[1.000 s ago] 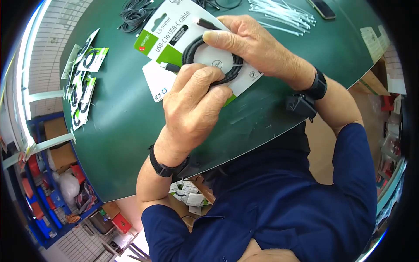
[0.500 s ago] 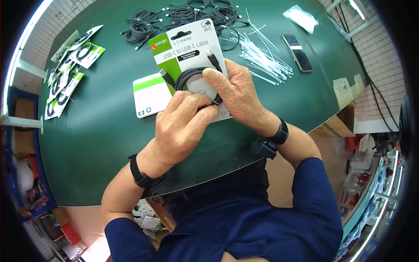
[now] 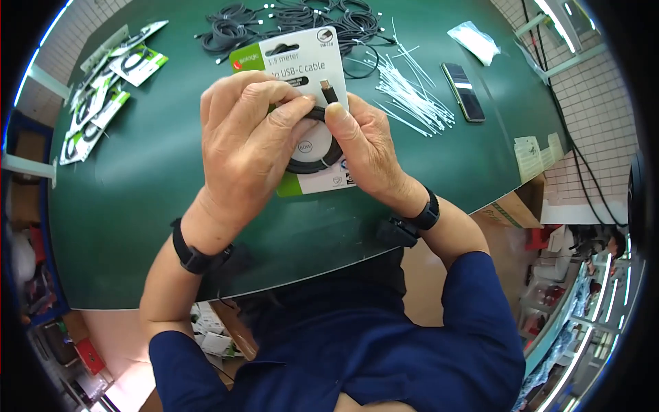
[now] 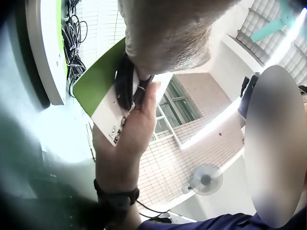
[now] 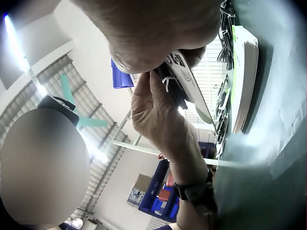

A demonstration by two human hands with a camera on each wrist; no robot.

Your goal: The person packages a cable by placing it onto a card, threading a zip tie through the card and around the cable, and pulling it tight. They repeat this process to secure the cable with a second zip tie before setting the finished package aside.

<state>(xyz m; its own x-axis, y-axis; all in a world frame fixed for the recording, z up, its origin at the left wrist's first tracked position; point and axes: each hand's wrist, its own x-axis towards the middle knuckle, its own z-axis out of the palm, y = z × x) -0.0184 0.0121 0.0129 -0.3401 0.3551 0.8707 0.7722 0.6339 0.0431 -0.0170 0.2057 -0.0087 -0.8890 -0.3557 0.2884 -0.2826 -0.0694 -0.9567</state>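
A white-and-green printed card [image 3: 321, 55] for a USB-C cable is held upright above the table in the head view. A black USB-C cable [image 3: 309, 167], coiled and tied with a white tie, lies against its front, one plug pointing up at the right. My right hand [image 3: 371, 147] grips the card's right edge, thumb pressed on the front over the coil. At the upper left of the coil, my left hand [image 3: 240, 141] pinches the cable between thumb and fingers, covering part of the print and the other plug. The right wrist view shows a card stack [image 5: 244, 76] on the table below.
Several black cable bundles [image 3: 230, 31] lie at the back of the green table [image 3: 137, 226]. White cable ties [image 3: 412, 96], a phone [image 3: 463, 93] and a clear bag [image 3: 473, 42] are on the right. Packed cable cards [image 3: 96, 123] overlap at the left edge.
My left hand has moved up from the coil's lower side to its upper left. My right hand keeps its hold on the card. The head view has shifted, showing more of the table's back.
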